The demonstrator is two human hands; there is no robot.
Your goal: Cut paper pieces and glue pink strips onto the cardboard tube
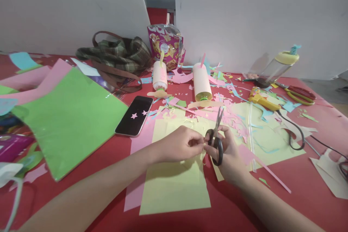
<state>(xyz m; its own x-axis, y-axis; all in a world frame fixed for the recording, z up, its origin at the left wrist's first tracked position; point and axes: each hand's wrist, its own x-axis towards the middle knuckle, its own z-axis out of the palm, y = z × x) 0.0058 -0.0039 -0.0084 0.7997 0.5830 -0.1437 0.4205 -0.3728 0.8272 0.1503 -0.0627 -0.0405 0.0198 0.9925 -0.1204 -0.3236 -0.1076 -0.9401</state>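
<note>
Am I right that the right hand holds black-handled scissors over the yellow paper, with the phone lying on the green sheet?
Not quite. In the head view the right hand does hold the black-handled scissors over the yellow paper, but the phone lies on the red table, beside the green sheet.

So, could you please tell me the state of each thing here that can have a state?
black scissors: blades shut, held in right hand
left hand: pinching a small paper piece, too small to tell more
phone: screen dark, lying flat, two pink stars on it
red-handled scissors: lying flat
clear bottle: tilted, cap on
snack bag: upright
</note>
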